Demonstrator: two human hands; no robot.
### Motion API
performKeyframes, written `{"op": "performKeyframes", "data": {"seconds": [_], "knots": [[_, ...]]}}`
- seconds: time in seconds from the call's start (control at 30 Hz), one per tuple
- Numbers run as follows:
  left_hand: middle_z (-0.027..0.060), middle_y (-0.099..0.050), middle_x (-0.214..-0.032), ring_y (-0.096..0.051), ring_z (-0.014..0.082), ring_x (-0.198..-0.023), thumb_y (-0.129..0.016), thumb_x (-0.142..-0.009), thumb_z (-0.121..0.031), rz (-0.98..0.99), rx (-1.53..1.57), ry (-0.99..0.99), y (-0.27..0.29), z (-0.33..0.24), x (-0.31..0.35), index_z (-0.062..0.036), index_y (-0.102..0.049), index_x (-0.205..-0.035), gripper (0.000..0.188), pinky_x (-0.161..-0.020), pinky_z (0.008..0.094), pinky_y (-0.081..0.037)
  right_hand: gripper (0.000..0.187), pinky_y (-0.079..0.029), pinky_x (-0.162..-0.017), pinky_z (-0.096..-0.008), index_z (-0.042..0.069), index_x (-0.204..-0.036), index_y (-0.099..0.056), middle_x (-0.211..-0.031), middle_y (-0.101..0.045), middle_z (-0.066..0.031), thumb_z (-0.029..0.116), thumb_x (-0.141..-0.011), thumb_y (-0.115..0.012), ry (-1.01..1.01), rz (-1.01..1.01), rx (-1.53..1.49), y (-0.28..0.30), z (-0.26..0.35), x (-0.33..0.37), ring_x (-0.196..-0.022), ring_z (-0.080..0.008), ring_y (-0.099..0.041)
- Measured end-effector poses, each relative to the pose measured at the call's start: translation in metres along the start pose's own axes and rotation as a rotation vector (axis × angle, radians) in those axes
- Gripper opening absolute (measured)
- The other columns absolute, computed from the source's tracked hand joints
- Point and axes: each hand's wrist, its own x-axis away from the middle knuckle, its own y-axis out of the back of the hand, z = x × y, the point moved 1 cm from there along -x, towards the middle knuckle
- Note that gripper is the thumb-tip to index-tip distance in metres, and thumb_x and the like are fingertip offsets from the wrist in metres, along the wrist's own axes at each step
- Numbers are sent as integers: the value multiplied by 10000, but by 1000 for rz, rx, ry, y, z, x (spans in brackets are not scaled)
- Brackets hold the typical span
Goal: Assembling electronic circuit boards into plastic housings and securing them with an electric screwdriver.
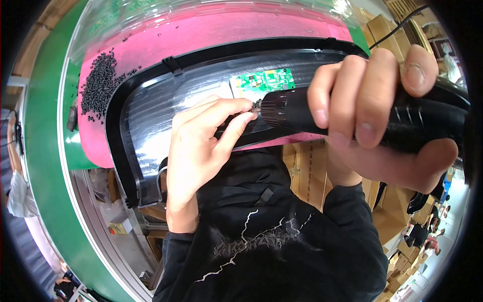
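Our right hand [373, 100] wraps round a black cylindrical plastic electric screwdriver [422, 121], its nose over the glossy black curved plastic shell [151, 108]. Above that shell, our left hand [198, 133] pinches a small dark piece [256, 106], mostly hidden, between 2 fingertips. If the tip slips, we could jab them or scratch the green rectangular circuit board [266, 80] inside the shell, whose inner face looks smooth and reflective.
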Motion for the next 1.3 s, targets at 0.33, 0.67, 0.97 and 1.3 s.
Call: {"op": "performKeyframes", "data": {"seconds": [0.33, 0.67, 0.97, 1.3], "knots": [[131, -752, -867, -736, 160, -830, -672, -871, 42, -216, 65, 157, -7, 7, 0, 20, -648, -1019, 152, -740, 254, -552, 487, -452, -650, -335, 84, -1150, -527, -721, -539, -2, 524, -946, -489, -61, -180, 126, 16, 2, 7, -569, -130, -508], [111, -691, -759, -642, 180, -635, -659, -926, -78, -158, -221, 255, -7, 6, -3, 18, -633, -873, 112, -602, 294, -480, 423, -442, -504, -335, 33, -1051, -489, -594, -501, -36, 432, -929, -558, -133, -516, 333, 13, 1, 12, -457, -159, -473], [128, -689, -845, -660, 280, -760, -713, -864, -72, -147, -233, 160, -7, 6, -5, 20, -633, -871, 122, -708, 341, -513, 449, -426, -577, -331, 56, -1114, -531, -664, -517, -7, 466, -939, -486, -142, -374, 231, 26, -15, 18, -513, -133, -473], [83, -664, -782, -643, 256, -744, -810, -695, -28, -57, -173, 28, -6, 3, -3, -17, -662, -855, 218, -679, 341, -502, 485, -504, -663, -297, 41, -1158, -474, -760, -572, 2, 405, -885, -643, 55, -267, -258, 8, -14, 15, -618, -111, -591]]}}
